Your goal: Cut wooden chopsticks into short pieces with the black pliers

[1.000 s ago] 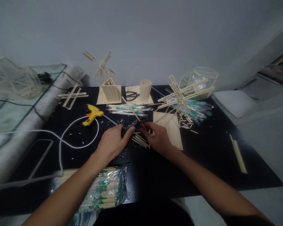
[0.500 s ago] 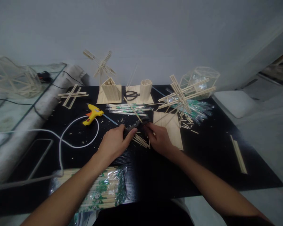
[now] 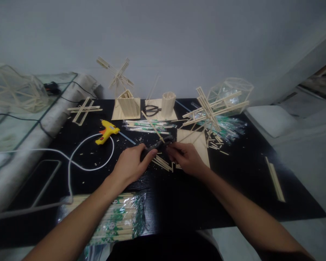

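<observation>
My left hand (image 3: pixel 130 163) is closed around the handles of a dark plier-like hand tool (image 3: pixel 159 145), whose exact kind is hard to make out. Its head points right, toward my right hand (image 3: pixel 187 157). The fingers of that hand are pinched together by the tool's head, at the near end of a thin wooden stick (image 3: pixel 152 125) that slants away to the upper left. My fingers and the tool hide the stick's lower end. Beneath both hands, several cut sticks (image 3: pixel 163 162) lie on the black table (image 3: pixel 184 203).
A yellow glue gun (image 3: pixel 107 132) with a white cord lies left. Stick windmill pieces (image 3: pixel 208 108) stand right, over a wooden board (image 3: pixel 203 154). Behind are a square stick tower (image 3: pixel 126 103), a round stick cup (image 3: pixel 168 104) and black scissors (image 3: pixel 151 110). Bagged chopsticks (image 3: pixel 119 217) lie in front.
My right hand has shifted slightly to the right, and the tool's head has moved a little with it. My left hand stays almost in place, still gripping the tool.
</observation>
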A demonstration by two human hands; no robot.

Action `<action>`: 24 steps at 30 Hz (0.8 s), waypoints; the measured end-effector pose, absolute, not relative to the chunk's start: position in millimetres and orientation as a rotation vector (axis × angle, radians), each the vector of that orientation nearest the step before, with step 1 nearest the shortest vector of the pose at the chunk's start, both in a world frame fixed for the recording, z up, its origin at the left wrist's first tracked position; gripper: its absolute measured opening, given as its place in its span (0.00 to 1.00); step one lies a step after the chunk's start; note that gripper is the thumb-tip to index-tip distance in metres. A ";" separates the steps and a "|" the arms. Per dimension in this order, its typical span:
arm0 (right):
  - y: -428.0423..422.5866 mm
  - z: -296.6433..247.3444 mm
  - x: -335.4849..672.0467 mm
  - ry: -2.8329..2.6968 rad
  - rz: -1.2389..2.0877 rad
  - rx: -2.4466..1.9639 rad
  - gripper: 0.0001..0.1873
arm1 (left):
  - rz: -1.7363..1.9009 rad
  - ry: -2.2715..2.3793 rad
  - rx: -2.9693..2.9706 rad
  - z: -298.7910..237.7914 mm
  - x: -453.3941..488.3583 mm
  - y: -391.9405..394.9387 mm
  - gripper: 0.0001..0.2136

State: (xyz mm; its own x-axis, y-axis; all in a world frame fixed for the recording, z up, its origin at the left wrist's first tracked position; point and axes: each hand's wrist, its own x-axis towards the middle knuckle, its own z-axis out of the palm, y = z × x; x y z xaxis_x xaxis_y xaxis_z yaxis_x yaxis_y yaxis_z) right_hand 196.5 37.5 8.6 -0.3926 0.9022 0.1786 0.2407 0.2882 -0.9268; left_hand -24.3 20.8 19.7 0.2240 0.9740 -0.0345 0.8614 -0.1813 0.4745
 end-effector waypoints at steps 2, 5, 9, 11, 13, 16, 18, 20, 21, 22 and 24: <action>37.6 10.3 197.1 -1.784 1.195 -1.011 0.17 | 0.403 1.674 2.112 19.7 -25.2 21.2 0.25; 38.0 11.2 197.9 -1.759 1.263 -0.977 0.18 | 0.414 1.649 2.109 19.0 -26.5 21.6 0.25; 37.6 9.9 196.9 -1.731 1.319 -0.941 0.17 | 0.427 1.651 2.153 17.8 -26.9 21.8 0.25; 37.8 8.6 196.3 -1.716 1.338 -0.947 0.18 | 0.434 1.674 2.205 17.0 -26.9 22.0 0.26; 39.7 7.6 197.8 -1.713 1.355 -0.977 0.19 | 0.411 1.705 2.227 16.4 -27.1 22.5 0.27; 46.8 8.6 205.6 -1.771 1.420 -1.019 0.20 | 0.340 1.744 2.213 16.1 -27.0 23.1 0.29; 52.8 11.1 212.7 -1.787 1.535 -1.005 0.19 | 0.299 1.752 2.224 16.7 -26.0 22.6 0.30; 57.1 14.1 217.9 -1.689 1.725 -0.969 0.20 | 0.250 1.742 2.245 17.6 -23.9 21.2 0.31; 58.2 15.3 219.2 -1.606 1.827 -0.956 0.22 | 0.224 1.730 2.253 18.0 -22.6 20.2 0.32; 58.6 16.3 219.6 -1.517 1.918 -0.951 0.23 | 0.201 1.716 2.257 18.2 -21.2 19.1 0.32; 57.5 17.5 218.3 -1.384 2.062 -0.953 0.21 | 0.173 1.679 2.259 18.5 -18.2 16.7 0.33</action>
State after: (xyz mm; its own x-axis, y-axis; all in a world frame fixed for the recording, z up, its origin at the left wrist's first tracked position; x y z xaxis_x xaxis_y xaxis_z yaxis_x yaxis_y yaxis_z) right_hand 218.3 57.5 17.5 -0.6440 0.7107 -0.2831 -0.0075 -0.3760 -0.9266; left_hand -18.2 16.7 18.5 0.3019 0.9488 -0.0926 0.9102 -0.2580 0.3241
